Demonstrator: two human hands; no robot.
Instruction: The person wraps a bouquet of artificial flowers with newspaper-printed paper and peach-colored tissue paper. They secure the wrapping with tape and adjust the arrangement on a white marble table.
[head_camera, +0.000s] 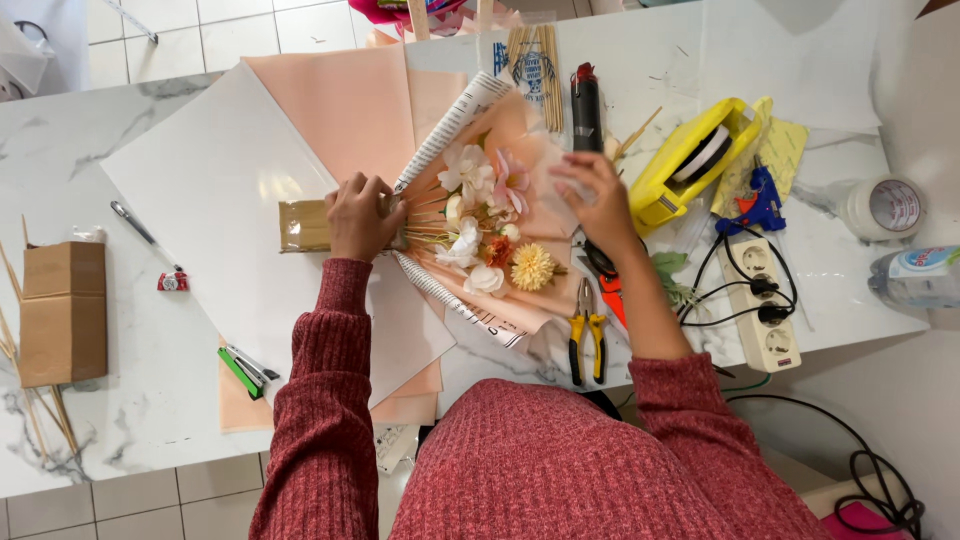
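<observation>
Wrapping bouquet (480, 225) | left hand (358, 215) fingers clamped on stems; right hand (592, 190) fingers spread on peach paper (545, 165) | should keep stems tight under fingers while smoothing.

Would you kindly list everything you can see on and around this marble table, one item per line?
bouquet: one, white, pink and orange flowers, table centre
wrapping paper: several sheets, peach, under the bouquet
white sheet: one, left of the bouquet
pliers: one, yellow handles, near edge
tape dispenser: one, yellow, right of the bouquet
glue gun: one, blue, far right
power strip: one, white, right edge
cardboard box: one, brown, far left
stapler: one, green, near left
wooden sticks: a bunch, tan, top
left hand: one, grips the bouquet stems
right hand: one, on the wrap's right edge
</observation>
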